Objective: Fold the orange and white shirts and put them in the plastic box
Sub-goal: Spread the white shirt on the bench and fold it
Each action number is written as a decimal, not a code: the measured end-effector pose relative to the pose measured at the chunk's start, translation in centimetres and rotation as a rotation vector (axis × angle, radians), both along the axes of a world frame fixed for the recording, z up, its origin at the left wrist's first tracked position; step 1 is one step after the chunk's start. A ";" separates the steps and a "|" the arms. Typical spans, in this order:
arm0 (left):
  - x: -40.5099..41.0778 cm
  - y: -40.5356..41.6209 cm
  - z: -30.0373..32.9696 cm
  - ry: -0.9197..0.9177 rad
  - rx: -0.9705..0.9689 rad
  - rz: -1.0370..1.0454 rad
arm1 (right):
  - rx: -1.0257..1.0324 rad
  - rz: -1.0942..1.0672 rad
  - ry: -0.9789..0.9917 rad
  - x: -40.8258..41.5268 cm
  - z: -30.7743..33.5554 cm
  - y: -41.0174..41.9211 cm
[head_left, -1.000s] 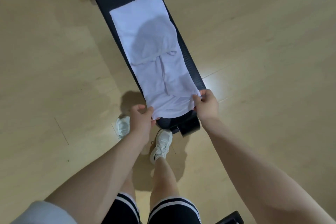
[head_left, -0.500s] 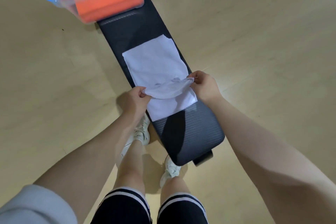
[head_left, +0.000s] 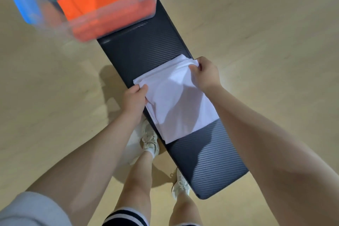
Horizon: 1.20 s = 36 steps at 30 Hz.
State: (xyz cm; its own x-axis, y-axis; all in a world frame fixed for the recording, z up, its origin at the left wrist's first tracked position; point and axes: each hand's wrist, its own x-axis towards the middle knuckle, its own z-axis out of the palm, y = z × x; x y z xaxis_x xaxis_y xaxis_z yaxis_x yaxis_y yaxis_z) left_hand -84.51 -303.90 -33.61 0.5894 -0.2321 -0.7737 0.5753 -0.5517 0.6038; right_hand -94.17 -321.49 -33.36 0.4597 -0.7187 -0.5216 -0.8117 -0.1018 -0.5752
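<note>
Pale wooden floor [head_left: 275,33] surrounds one long black worktop [head_left: 143,49], and two pale sneakers stand on it beside the near end. One white shirt [head_left: 179,104] lies folded across the middle of the worktop; the left hand [head_left: 134,99] pinches its left far corner with curled fingers, and the right hand [head_left: 206,73] grips the right far corner. Beyond, one clear plastic box [head_left: 88,0] sits on the far end, holding one folded orange shirt [head_left: 108,5]
</note>
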 end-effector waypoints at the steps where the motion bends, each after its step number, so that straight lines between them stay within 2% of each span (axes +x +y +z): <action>1: 0.3 0.0 -0.6 -0.007 -0.007 0.004 | -0.001 -0.007 -0.004 0.4 -0.4 -0.2; 6: 1.4 0.1 -2.2 -0.103 0.031 0.009 | 0.002 -0.054 -0.061 1.8 -1.8 -0.1; 8: 1.4 0.0 -2.0 -0.284 0.135 -0.092 | -0.090 -0.033 -0.060 1.9 -2.0 0.4; 10: 1.1 0.1 -1.4 -0.613 0.336 -0.336 | -0.375 0.119 -0.043 1.0 -2.4 1.5; 11: 0.6 0.3 -1.4 -0.787 0.356 -0.526 | -0.514 0.262 -0.050 0.4 -2.6 2.5; 13: -0.8 0.8 -2.3 -1.066 0.169 -0.891 | -0.626 0.571 -0.108 -1.2 -3.1 5.3; 15: -1.9 1.1 -3.3 -1.099 0.084 -1.152 | -0.606 0.762 -0.137 -2.6 -3.8 7.4; 16: -2.1 1.4 -3.8 -1.049 0.128 -1.247 | -0.601 0.817 -0.085 -3.2 -4.4 7.9; 20: -1.5 2.9 -4.8 -0.933 0.288 -1.413 | -0.545 0.848 0.185 -4.4 -5.8 6.9; 24: -1.0 3.2 -4.1 -0.828 0.260 -1.399 | -0.452 0.677 0.324 -5.5 -4.7 6.1; 27: -2.0 4.0 -3.0 -0.765 0.254 -1.255 | -0.315 0.486 0.358 -7.2 -3.2 5.8; 30: -4.1 4.6 -1.8 -0.705 0.260 -0.912 | -0.237 0.338 0.359 -9.2 -1.7 5.8; 34: -7.3 4.4 -1.2 -0.250 0.284 -0.382 | -0.137 0.123 0.317 -12.2 -1.3 6.1; 36: -9.1 4.5 -1.4 -0.088 0.286 -0.216 | -0.102 0.052 0.296 -13.1 -1.5 6.7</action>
State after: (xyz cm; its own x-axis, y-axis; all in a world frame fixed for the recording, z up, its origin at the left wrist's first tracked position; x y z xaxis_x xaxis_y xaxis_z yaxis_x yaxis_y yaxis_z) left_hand -93.61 -299.37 -34.97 0.6175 -0.1401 -0.7740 0.3802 -0.8083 0.4496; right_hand -107.31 -314.81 -34.82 0.3361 -0.7540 -0.5644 -0.9345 -0.1922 -0.2997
